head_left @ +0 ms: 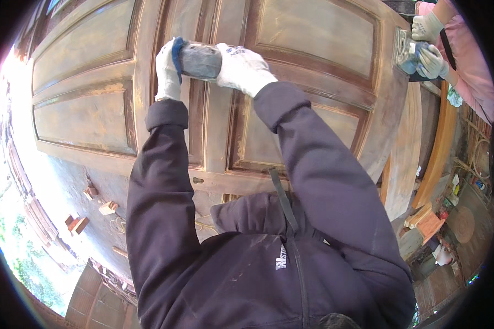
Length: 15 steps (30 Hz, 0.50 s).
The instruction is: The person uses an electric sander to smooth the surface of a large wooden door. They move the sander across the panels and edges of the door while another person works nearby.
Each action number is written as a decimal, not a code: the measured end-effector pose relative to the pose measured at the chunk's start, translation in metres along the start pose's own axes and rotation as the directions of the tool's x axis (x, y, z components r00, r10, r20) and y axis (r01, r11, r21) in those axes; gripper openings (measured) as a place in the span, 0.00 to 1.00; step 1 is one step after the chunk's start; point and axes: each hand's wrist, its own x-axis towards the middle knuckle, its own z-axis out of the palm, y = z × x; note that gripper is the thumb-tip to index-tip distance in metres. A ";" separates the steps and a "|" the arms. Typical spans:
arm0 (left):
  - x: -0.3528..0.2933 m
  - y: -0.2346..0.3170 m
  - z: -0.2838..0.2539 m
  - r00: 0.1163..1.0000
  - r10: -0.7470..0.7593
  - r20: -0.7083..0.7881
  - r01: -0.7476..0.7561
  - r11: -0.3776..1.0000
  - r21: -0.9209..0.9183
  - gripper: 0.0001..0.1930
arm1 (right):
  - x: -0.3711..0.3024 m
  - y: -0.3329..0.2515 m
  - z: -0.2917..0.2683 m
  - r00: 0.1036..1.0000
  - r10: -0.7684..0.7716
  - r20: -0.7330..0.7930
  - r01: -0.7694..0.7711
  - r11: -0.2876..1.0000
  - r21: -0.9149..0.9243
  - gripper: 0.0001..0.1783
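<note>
Both my hands wear white work gloves and hold a dusty grey, rounded block-shaped tool (201, 61) over a panelled wooden door (219, 131). My left hand (166, 68) is closed round its left end, where a blue strip shows beside the fingers. The right end is gripped by my right hand (241, 67), its fingers partly hidden. The tool lies across the narrow upright mouldings in the middle of the door. Its underside is hidden, so I cannot tell whether it touches the wood. The brown door has pale, worn-looking patches on its panels and frame.
At the upper right, a co-worker's gloved hands (431, 46) hold a squarish tool (405, 52) at the door's right end. Wood offcuts (77, 225) lie on the floor at left. Long planks (438, 148) and a reddish wood block (430, 226) are at right.
</note>
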 end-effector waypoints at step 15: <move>-0.170 -0.046 0.277 0.990 0.102 0.099 -0.123 0.962 0.243 0.15 | -0.152 0.184 -0.084 0.950 -0.012 -0.312 -0.044 0.984 -0.171 0.49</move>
